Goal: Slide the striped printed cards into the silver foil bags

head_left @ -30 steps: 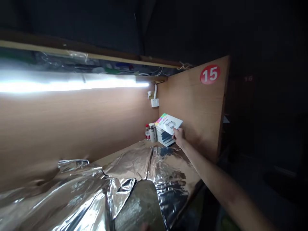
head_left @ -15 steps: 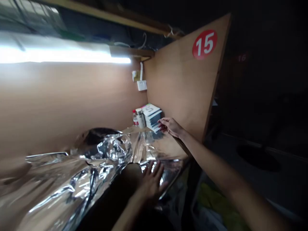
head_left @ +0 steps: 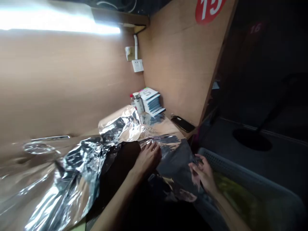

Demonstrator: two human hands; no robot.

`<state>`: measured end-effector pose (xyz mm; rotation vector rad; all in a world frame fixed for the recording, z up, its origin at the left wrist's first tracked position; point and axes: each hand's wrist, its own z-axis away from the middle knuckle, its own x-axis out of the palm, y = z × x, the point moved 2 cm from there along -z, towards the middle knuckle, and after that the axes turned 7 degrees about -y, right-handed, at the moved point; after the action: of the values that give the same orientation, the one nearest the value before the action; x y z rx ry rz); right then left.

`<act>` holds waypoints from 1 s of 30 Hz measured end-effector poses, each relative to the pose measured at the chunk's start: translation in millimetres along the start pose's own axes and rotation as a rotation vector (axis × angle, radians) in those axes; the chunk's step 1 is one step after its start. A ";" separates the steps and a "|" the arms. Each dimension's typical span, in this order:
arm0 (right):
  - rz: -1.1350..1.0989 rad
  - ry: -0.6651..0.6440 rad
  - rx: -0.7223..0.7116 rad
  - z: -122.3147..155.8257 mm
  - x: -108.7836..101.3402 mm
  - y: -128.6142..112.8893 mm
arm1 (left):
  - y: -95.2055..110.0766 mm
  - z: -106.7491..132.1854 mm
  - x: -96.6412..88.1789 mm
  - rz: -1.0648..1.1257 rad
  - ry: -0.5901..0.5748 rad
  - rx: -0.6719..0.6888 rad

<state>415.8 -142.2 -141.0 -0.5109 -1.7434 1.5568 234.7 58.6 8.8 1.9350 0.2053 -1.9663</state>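
A large crinkled sheet of silver foil (head_left: 79,163) covers the wooden desk (head_left: 166,125) and hangs over its near edge. My left hand (head_left: 148,158) lies flat on the foil near that edge, fingers stretched out. My right hand (head_left: 203,173) is lower right, off the desk edge, fingers curled at the hanging edge of the foil. A dark flat object (head_left: 121,160) lies under the foil beside my left forearm.
A stack of booklets (head_left: 151,101) sits in the far corner with a small metal flask (head_left: 137,102) and a bottle beside it. A dark phone (head_left: 183,123) lies by the right partition. A grey basket (head_left: 243,179) stands below right.
My right hand left the booklet stack and came down to the foil's hanging edge. My left hand stayed flat on the foil. The view tilted downward.
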 end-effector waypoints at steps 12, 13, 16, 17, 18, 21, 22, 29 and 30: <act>0.803 -0.041 -0.269 -21.5 3.9 -89.5 | 69.0 65.0 16.7 -0.159 -0.277 0.393; 0.842 -0.046 -0.274 -22.9 5.5 -93.1 | 70.3 65.3 12.5 -0.158 -0.305 0.382; 0.951 -0.056 -0.269 -27.3 7.5 -103.7 | 79.1 69.0 3.1 -0.150 -0.302 0.397; 0.979 -0.058 -0.257 -29.2 7.4 -106.3 | 82.2 71.0 2.2 -0.161 -0.284 0.413; 0.999 -0.064 -0.244 -31.4 7.1 -107.9 | 84.4 73.0 1.8 -0.177 -0.266 0.419; 0.991 -0.107 -0.223 -39.5 4.5 -106.5 | 83.2 74.4 -1.7 -0.127 -0.237 0.390; 0.974 -0.126 -0.220 -42.2 2.9 -104.6 | 80.1 72.3 -4.7 -0.057 -0.234 0.365; 0.925 -0.097 -0.309 -30.1 -10.5 -125.5 | 39.3 32.5 -17.9 0.593 -0.275 -0.047; 0.941 -0.085 -0.393 -20.9 -7.9 -136.6 | 35.8 28.3 -17.1 0.706 -0.287 -0.068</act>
<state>460.1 -159.3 -10.9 -1.6628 -2.0048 1.8221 221.1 18.2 32.5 1.3838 -0.4264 -1.6772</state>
